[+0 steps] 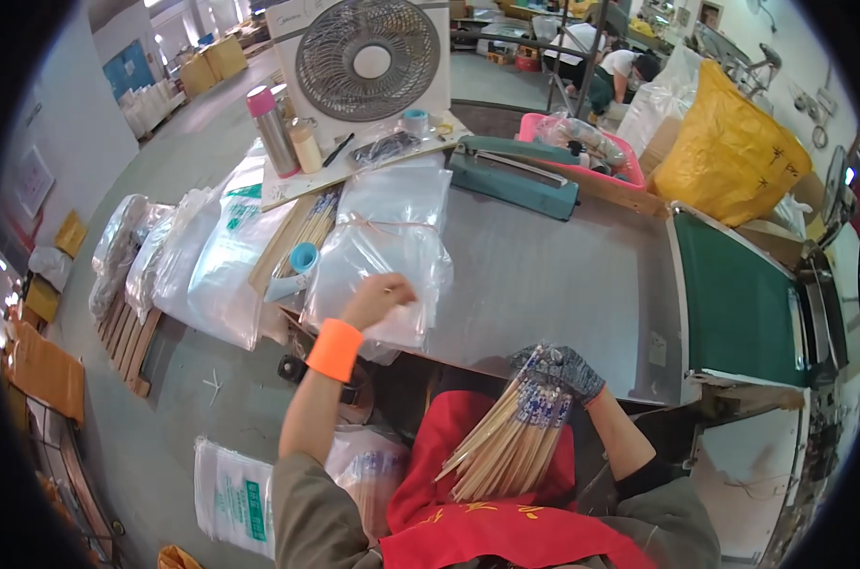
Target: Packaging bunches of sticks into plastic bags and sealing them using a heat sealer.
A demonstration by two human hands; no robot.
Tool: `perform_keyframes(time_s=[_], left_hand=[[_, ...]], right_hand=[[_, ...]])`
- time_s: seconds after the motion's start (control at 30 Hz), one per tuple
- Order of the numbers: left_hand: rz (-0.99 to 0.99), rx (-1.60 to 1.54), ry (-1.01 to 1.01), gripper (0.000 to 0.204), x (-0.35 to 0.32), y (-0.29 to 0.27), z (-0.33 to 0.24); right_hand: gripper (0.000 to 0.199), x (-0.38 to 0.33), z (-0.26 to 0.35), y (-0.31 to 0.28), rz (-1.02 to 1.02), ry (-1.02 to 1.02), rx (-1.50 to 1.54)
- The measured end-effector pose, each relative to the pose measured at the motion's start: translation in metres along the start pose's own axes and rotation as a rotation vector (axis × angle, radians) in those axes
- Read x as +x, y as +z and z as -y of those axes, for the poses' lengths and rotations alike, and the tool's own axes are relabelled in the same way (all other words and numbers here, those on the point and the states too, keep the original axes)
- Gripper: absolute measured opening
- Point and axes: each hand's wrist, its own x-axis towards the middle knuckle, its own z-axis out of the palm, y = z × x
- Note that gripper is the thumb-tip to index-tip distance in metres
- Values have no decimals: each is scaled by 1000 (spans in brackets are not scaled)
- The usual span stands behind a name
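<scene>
The right hand (558, 371) is clamped on the patterned ends of wooden chopsticks (511, 438) fanning below its gloved fingers; they look light, stiff and quick to splay, so I'd grip that end snugly. Left hand's (380, 297) fingers curl over clear plastic bags (384, 248), can't tell if they're pinching any. Blue tape roll (305, 268) sits left of them, and the metal tabletop (582, 284) edge beside the right fingers could snag sticks.

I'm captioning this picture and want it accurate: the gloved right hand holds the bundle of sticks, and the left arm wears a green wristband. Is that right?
Not quite: the wristband is orange, not green, as the head view shows. The gloved right hand does hold the bundle of sticks.
</scene>
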Motion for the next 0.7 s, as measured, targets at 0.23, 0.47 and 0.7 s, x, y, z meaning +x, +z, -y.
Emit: perform_keyframes(time_s=[0.23,0.47,0.7], left_hand=[[75,274,301,18,-11,173,10],[-654,-59,196,15,-32,186,-58],[-186,414,823,13,-117,191,-78]], right_hand=[[29,-9,-2,11,195,-252,-40],[30,40,9,18,204,27,-432],[60,-4,-77,50,-180,-599,-180]])
